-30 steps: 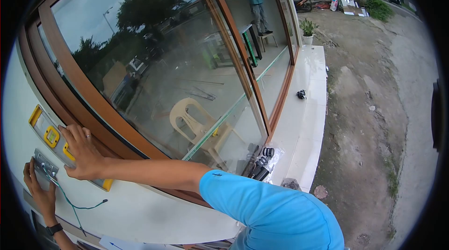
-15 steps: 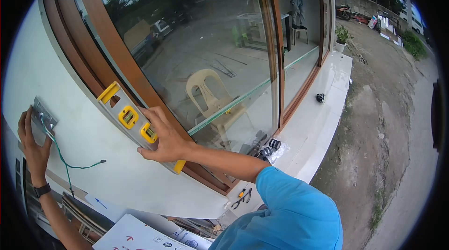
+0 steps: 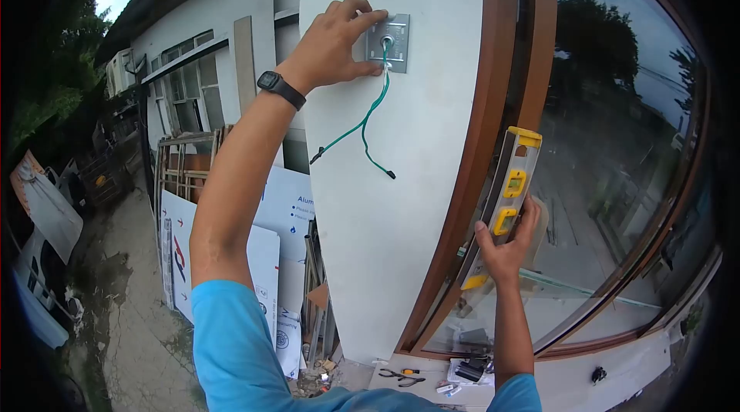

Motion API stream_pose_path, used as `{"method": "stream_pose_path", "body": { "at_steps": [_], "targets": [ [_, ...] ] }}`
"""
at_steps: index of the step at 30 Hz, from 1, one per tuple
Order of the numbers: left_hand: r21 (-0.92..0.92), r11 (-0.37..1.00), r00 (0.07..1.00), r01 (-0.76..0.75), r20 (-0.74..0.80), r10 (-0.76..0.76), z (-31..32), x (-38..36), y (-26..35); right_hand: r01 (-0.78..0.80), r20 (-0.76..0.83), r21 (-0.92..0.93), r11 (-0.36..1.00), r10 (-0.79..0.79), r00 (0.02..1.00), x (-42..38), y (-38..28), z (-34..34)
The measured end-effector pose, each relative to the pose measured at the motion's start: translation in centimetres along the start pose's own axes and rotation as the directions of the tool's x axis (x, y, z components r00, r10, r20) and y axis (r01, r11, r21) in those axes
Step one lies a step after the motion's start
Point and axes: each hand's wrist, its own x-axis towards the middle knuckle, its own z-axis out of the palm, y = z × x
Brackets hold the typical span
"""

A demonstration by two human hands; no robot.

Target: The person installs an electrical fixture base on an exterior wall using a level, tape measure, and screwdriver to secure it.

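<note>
My left hand (image 3: 335, 46) grips a grey metal mounting plate (image 3: 398, 43) by its left side, thumb low and fingers at the top corner. The plate lies against the white wall (image 3: 385, 242). Green wires (image 3: 371, 110) come out through the hole in its middle and hang down in two strands with dark ends. In my right hand (image 3: 507, 246) is a spirit level (image 3: 512, 177) with yellow ends and yellow vial frames. My fingers wrap its lower half, and it leans slightly off upright in front of the brown door frame (image 3: 472, 173).
Large glass panes (image 3: 609, 142) stand to the right. Below, pliers (image 3: 401, 375) and small packets lie on the white ledge (image 3: 617, 366). Printed panels (image 3: 262, 258) lean together at lower left, near wooden frames (image 3: 181, 169). An air-conditioner unit (image 3: 123, 69) hangs on the far building.
My view has swung left, so the plate and wires now sit near the middle. The level is more upright than before. Both hands keep their hold.
</note>
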Motion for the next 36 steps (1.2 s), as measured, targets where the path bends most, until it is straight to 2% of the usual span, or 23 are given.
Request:
{"method": "stream_pose_path", "body": {
  "at_steps": [8,11,20,29,32,36],
  "targets": [
    [-0.079,0.996,0.999,0.045,0.030,-0.042,-0.6,0.3,-0.1,0.050,0.000,0.030,0.998,-0.050,0.999,1.1,-0.9,1.5],
    [-0.050,0.998,0.998,-0.024,-0.061,0.020,0.0,0.3,-0.5,0.077,-0.003,0.003,0.997,-0.077,0.997,1.2,-0.6,2.0],
    [-0.044,0.999,0.998,0.013,-0.061,-0.015,0.2,0.2,-0.3,0.041,-0.029,0.101,0.994,-0.038,0.999,1.6,-1.0,3.7],
    [-0.058,0.998,0.997,-0.038,-0.066,0.034,0.4,0.1,-0.8,0.040,-0.041,0.115,0.993,-0.035,0.999,1.6,-0.8,3.8],
    [-0.012,1.000,1.000,-0.011,-0.019,0.011,0.2,-0.2,-0.7,0.054,-0.041,0.087,0.995,-0.050,0.998,2.2,-1.2,3.3],
    [-0.024,1.000,0.999,-0.016,-0.036,0.015,0.0,-0.2,-0.7,0.039,-0.059,0.070,0.997,-0.035,0.998,4.3,-3.2,3.8]
  ]
}}
